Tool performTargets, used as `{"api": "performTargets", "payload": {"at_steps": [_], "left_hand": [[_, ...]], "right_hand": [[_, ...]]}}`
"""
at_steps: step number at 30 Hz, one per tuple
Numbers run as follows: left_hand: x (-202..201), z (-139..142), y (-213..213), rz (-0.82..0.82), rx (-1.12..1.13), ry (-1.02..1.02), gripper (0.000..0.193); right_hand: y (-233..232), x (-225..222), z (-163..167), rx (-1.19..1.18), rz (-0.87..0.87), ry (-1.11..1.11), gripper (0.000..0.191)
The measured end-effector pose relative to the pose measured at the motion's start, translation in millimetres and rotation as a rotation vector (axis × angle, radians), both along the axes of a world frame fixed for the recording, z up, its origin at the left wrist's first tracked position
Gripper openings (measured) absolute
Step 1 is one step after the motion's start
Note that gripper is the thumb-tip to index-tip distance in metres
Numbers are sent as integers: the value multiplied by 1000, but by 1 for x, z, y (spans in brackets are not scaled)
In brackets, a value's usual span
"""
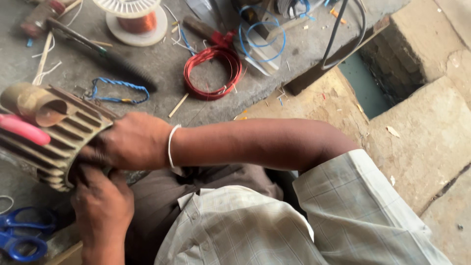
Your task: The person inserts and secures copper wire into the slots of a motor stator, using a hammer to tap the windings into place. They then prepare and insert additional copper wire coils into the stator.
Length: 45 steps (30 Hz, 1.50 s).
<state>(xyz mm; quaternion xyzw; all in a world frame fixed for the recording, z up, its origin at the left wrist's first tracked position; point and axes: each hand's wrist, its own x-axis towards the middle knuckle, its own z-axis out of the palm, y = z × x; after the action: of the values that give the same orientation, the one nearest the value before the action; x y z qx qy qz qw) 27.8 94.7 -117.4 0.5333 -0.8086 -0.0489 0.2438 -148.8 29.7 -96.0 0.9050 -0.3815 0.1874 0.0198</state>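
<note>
Fingers of both the right hand [130, 140] and left hand [100, 203] curl around the ribbed motor housing [54, 142], gripping its open end. Steady pressure there should keep it from rolling, I judge.

Two hands [122, 167], one finned motor housing [54, 147], one red wire coil [212, 73], one copper wire spool [133, 19], one blue scissors [22, 238].

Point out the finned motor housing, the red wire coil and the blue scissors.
finned motor housing [59, 142], head view, on its ribbed side.
red wire coil [212, 72], head view, on the loop's lower strands.
blue scissors [19, 235], head view, on the handles.
</note>
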Motion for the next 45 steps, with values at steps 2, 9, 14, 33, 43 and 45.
{"api": "performTargets", "payload": {"at_steps": [2, 9, 14, 33, 43, 45], "left_hand": [[0, -6, -2, 25, -70, -33, 55], [0, -9, -3, 52, -122, -180, 46], [9, -4, -4, -85, -223, -100, 39], [1, -4, -8, 17, 178, -483, 25], [15, 52, 31, -81, -105, 210, 34], [37, 63, 36, -81, -180, 500, 23]], "right_hand": [[0, -1, 2, -129, 20, -133, 23], [3, 1, 17, -32, -9, 19, 24], [7, 8, 18, -110, -20, -12, 18], [13, 15, 21, -23, -99, -20, 13], [37, -12, 46, -170, 114, -57, 51], [49, -24, 38, -172, 30, -272, 43]]}}
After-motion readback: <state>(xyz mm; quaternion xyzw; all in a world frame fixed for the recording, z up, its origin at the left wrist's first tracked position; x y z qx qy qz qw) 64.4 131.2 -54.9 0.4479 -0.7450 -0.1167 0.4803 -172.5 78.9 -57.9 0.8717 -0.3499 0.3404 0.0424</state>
